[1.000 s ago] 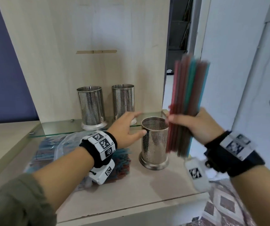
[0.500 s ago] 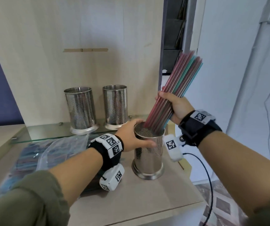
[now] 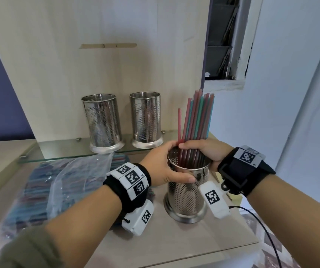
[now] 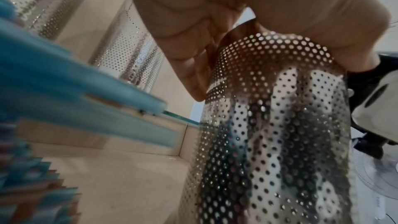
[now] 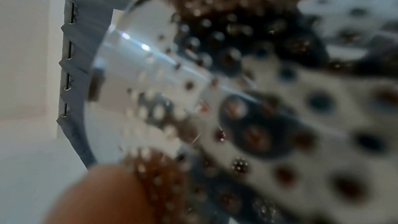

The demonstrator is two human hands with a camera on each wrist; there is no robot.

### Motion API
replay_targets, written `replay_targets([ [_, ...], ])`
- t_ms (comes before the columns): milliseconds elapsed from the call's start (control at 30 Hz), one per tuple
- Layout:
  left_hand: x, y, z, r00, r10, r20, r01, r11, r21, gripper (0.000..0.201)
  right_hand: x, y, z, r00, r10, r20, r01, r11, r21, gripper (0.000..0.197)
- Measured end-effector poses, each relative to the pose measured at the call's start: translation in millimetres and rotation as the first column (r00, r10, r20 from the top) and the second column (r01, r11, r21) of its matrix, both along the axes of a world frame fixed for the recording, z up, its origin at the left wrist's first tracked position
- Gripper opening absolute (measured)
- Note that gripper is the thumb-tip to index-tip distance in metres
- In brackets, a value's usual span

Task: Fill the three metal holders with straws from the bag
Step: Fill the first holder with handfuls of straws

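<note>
A perforated metal holder (image 3: 186, 192) stands near the wooden counter's front right corner; it fills the left wrist view (image 4: 273, 125) and, blurred, the right wrist view (image 5: 258, 91). My left hand (image 3: 165, 167) grips its upper part, thumb across the front. My right hand (image 3: 203, 151) holds a bundle of red and teal straws (image 3: 196, 118) just above the rim, their lower ends inside the holder. Two empty holders (image 3: 103, 122) (image 3: 146, 118) stand on a glass shelf behind. The clear bag of straws (image 3: 58, 182) lies to the left.
The glass shelf (image 3: 62, 149) runs along the wooden back panel (image 3: 97, 55). The counter's right edge (image 3: 248, 225) drops off beside the near holder, with a black cable hanging there. A white wall (image 3: 290, 93) stands to the right.
My right hand came down from high up and lowered the straw bundle into the near holder, turning it upright. My left hand went from reaching to gripping the holder.
</note>
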State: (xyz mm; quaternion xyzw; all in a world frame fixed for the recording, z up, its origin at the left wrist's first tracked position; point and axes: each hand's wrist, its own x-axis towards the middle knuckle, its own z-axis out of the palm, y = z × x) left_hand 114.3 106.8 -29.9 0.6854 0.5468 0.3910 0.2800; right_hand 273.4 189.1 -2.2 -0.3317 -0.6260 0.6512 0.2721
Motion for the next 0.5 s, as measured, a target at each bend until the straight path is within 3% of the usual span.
replay_targets([
  [100, 2, -2, 1, 1.0, 0.002, -0.006, -0.002, 1.0, 0.013, 0.097, 2, -4, 2, 0.995, 0.098, -0.006, -0.098, 0.995, 0.005, 0.025],
  [267, 4, -3, 1, 1.0, -0.001, -0.022, 0.001, 1.0, 0.017, 0.092, 13, -3, 5, 0.985, 0.115, -0.125, -0.082, 0.966, 0.245, 0.043],
  [333, 3, -2, 0, 1.0, -0.003, -0.029, 0.003, 1.0, 0.011, 0.098, 18, 0, 9, 0.986, 0.048, -0.16, 0.008, 0.942, 0.335, 0.05],
  [400, 3, -2, -1, 0.999, -0.006, -0.043, 0.006, 1.0, 0.014, 0.1, 23, 2, 13, 0.979, -0.104, -0.175, 0.169, 0.894, 0.415, 0.071],
  [433, 4, -3, -1, 0.999, -0.005, -0.048, 0.006, 1.0, 0.018, 0.099, 25, 1, 15, 0.979, -0.137, -0.148, 0.193, 0.85, 0.49, 0.083],
  [500, 4, -4, -1, 0.999, -0.001, -0.053, 0.002, 1.0, 0.024, 0.093, 23, 0, 17, 0.989, -0.142, -0.047, 0.141, 0.773, 0.618, 0.085],
])
